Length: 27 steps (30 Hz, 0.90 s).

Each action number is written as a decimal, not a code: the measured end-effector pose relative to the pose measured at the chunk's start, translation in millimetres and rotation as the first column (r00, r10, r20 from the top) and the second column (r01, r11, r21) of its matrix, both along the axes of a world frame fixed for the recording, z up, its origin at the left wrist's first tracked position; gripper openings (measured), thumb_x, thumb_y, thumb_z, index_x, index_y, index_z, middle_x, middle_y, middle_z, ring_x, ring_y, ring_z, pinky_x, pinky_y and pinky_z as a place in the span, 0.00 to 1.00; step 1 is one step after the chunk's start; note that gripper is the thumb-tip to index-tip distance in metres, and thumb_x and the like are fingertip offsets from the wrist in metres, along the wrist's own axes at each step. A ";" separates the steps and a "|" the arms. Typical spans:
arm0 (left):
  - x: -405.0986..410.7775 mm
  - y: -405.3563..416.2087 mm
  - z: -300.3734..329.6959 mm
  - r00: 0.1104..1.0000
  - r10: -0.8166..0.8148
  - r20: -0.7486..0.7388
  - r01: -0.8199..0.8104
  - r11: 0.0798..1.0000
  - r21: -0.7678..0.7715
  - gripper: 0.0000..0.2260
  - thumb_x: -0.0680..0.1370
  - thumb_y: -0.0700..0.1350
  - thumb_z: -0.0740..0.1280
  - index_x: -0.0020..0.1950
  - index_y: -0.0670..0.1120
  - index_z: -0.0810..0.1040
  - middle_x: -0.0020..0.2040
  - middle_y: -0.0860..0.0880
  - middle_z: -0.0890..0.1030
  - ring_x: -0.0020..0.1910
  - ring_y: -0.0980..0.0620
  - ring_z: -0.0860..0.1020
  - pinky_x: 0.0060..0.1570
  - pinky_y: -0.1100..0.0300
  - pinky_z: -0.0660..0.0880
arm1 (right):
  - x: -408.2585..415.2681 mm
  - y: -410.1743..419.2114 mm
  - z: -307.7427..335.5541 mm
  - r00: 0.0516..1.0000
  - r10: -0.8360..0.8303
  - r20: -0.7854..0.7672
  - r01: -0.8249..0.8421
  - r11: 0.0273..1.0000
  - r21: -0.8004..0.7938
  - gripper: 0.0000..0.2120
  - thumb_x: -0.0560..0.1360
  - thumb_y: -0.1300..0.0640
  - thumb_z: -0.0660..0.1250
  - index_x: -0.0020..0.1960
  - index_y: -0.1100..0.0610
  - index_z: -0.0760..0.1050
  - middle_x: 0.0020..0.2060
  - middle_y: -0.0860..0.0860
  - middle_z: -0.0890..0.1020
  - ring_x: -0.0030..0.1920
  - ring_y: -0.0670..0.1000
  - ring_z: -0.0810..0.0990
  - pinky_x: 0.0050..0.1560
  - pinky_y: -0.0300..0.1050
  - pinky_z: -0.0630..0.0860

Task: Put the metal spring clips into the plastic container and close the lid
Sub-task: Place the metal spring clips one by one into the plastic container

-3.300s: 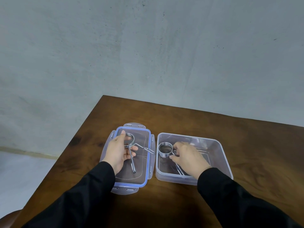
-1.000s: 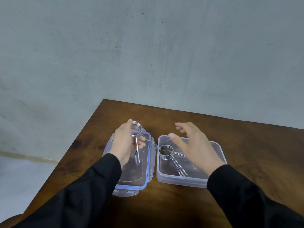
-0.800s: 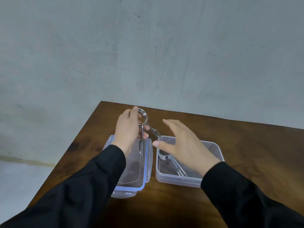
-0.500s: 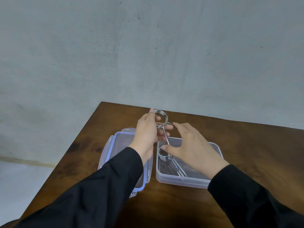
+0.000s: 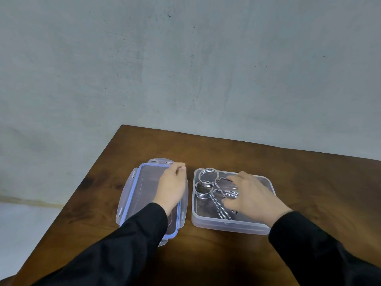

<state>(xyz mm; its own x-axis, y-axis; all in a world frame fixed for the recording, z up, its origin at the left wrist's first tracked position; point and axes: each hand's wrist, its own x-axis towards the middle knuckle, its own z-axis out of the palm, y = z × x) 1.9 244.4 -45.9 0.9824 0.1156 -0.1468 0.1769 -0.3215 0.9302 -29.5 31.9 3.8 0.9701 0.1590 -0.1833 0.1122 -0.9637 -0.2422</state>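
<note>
Clips first: two metal spring clips [image 5: 214, 190] lie inside the plastic container [image 5: 228, 227], their coiled rings stacked toward its far left corner and their long legs running back toward the near wall. The container sits open on the table [image 5: 309, 182], and its lid [image 5: 132, 195], clear with a blue seal, lies flat just beside it on the left. The right hand [image 5: 251, 195] hovers over the container's right half with fingers spread and loose, gripping nothing, its fingertips close to the clips' legs. The left hand [image 5: 172, 186] rests over the lid's far right corner, fingers curled together; whether it has pinched the lid's edge cannot be told from this angle. The loading step looks finished, and the closing step is the one in hand. The next move calls for lifting the lid, carrying it over the container, squaring it with the rim, and pressing the side flaps down, with the right hand cleared out first.
</note>
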 end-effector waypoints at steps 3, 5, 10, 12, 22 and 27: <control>-4.6 -1.4 -15.3 0.996 -0.086 -0.039 0.088 0.994 0.059 0.18 0.85 0.48 0.57 0.73 0.48 0.73 0.70 0.50 0.76 0.67 0.52 0.73 0.64 0.60 0.67 | 2.4 1.4 -6.5 0.999 -0.014 -0.046 0.013 1.000 -0.013 0.31 0.74 0.44 0.68 0.74 0.53 0.70 0.68 0.51 0.74 0.66 0.52 0.71 0.66 0.48 0.72; -6.3 -4.9 -19.1 0.992 -0.116 -0.048 0.120 0.990 0.074 0.18 0.84 0.48 0.58 0.73 0.48 0.73 0.71 0.50 0.76 0.69 0.50 0.73 0.68 0.57 0.68 | 4.5 3.7 -10.9 0.997 -0.020 -0.068 0.019 1.000 -0.024 0.31 0.74 0.43 0.68 0.74 0.54 0.71 0.68 0.52 0.74 0.67 0.53 0.71 0.67 0.51 0.72; -7.2 -8.9 -20.6 0.986 -0.161 -0.048 0.164 0.985 0.059 0.16 0.84 0.49 0.57 0.70 0.51 0.78 0.62 0.52 0.82 0.58 0.54 0.78 0.61 0.56 0.76 | 8.9 9.3 -21.2 0.996 -0.022 -0.084 0.020 1.000 -0.024 0.32 0.73 0.42 0.68 0.74 0.54 0.70 0.68 0.52 0.74 0.67 0.54 0.72 0.66 0.51 0.73; -6.0 -8.6 -22.1 0.986 -0.163 -0.046 0.166 0.983 0.083 0.16 0.84 0.49 0.57 0.69 0.51 0.77 0.62 0.53 0.82 0.58 0.54 0.78 0.61 0.56 0.76 | 10.2 10.3 -23.7 0.997 -0.021 -0.081 0.019 1.000 -0.024 0.32 0.74 0.42 0.68 0.74 0.54 0.71 0.68 0.52 0.74 0.67 0.54 0.72 0.65 0.51 0.74; -4.3 -8.7 -24.4 0.988 -0.146 -0.040 0.150 0.980 0.131 0.16 0.84 0.50 0.58 0.70 0.51 0.77 0.64 0.52 0.80 0.60 0.53 0.77 0.62 0.57 0.74 | 9.0 7.9 -31.9 0.999 -0.016 -0.052 0.015 1.000 -0.005 0.32 0.74 0.41 0.69 0.75 0.52 0.70 0.69 0.50 0.74 0.67 0.52 0.73 0.65 0.48 0.74; -3.9 -9.6 -24.4 0.990 -0.137 -0.033 0.140 0.983 0.121 0.16 0.85 0.50 0.58 0.70 0.50 0.77 0.64 0.51 0.80 0.59 0.55 0.76 0.59 0.61 0.73 | 10.9 6.1 -32.8 0.998 -0.009 -0.055 0.008 1.000 -0.009 0.32 0.74 0.40 0.68 0.75 0.52 0.70 0.69 0.50 0.74 0.67 0.52 0.73 0.66 0.49 0.74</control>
